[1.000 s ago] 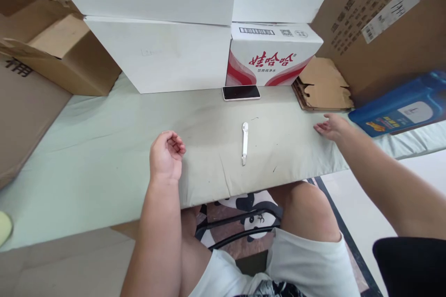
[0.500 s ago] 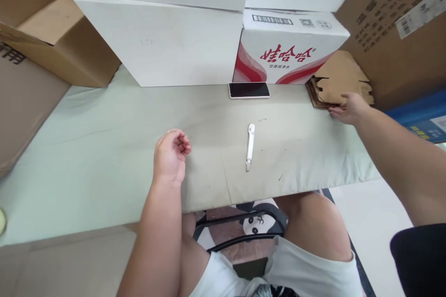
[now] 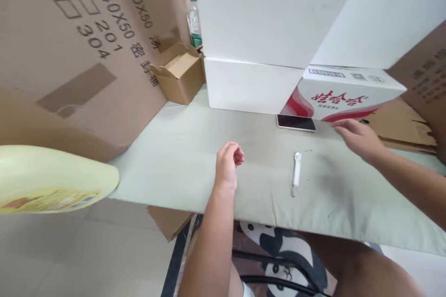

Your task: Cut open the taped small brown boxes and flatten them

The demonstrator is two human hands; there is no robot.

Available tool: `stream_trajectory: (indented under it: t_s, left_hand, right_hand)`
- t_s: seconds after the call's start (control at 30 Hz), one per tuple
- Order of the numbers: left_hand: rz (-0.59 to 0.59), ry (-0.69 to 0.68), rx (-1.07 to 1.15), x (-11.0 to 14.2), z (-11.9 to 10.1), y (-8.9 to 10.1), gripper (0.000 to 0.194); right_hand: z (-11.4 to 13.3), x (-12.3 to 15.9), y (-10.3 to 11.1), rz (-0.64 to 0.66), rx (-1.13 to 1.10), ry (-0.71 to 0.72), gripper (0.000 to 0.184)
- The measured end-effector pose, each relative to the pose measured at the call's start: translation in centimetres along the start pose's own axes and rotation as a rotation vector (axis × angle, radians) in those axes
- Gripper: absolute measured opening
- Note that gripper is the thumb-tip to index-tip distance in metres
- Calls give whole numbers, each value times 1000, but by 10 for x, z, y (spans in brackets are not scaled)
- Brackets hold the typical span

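My left hand point(image 3: 229, 163) hovers over the left-middle of the cloth-covered table, its fingers curled in on themselves and nothing showing in them. To the right, my right hand point(image 3: 358, 138) reaches in front of the red-and-white carton point(image 3: 343, 95), fingers stretched out, palm turned down and away from view. Behind its wrist lies a stack of flattened brown cardboard boxes point(image 3: 406, 123), partly covered by the hand. A white utility knife point(image 3: 296, 171) rests on the cloth between both hands. Near the carton's foot is a phone point(image 3: 296, 122), dark screen up.
Stacked white boxes point(image 3: 254, 86) form a wall at the back. On the left stand a large brown carton point(image 3: 87, 65), a small open cardboard box point(image 3: 184, 79) and a plastic bottle point(image 3: 195, 21). A pale yellow container point(image 3: 59, 171) juts in at the table's left edge.
The view has swung left, bringing the large carton and yellow container into sight. My right hand has moved off the flattened cardboard towards the phone. My left hand stays curled.
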State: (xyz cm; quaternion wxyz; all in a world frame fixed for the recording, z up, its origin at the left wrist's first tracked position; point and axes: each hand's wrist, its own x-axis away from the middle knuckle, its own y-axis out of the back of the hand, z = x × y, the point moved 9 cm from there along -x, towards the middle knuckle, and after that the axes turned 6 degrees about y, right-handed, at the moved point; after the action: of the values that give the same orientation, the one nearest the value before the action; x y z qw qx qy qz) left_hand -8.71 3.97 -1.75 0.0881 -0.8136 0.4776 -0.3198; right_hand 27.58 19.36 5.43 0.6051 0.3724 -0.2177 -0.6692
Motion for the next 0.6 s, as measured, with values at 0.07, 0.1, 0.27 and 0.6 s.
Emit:
stream_trajectory:
  t_s: [0.07,0.1,0.27,0.6]
  left_hand:
    - [0,-8,46,3,-7,10,23]
    - [-8,-13,74,4,-11,16,24]
    - [-78,34,291,2,-18,41,26]
    - [-92,16,383,-6,-36,74,23]
  right_hand:
    - [62,3,-45,132,-8,135,12]
    - [96,5,-72,210,-20,222,15]
    - [267,13,-219,510,-58,587,29]
    - [455,-69,-359,533,-98,532,40]
